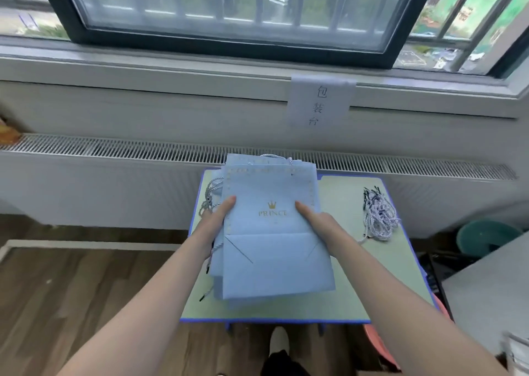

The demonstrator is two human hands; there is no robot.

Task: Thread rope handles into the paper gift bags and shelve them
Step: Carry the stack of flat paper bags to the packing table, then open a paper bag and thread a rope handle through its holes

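you hold the stack of blue gift bags [274, 232] above the bench [343, 289], left hand [213, 226] and right hand [320, 224] each in a pinching grip at its sides. several bags already trail handles; loose rope handles [379, 215] remain, and shelving looks undone.

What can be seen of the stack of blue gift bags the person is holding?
The stack of bags is pale blue paper, folded flat, several deep and slightly fanned. The top bag shows a gold crown, the word PRINCE, and its folded base nearest the person. Grey-white rope handles trail out at the left side and far end. The left hand and right hand grip opposite sides, thumbs on top, over the small blue-edged table.
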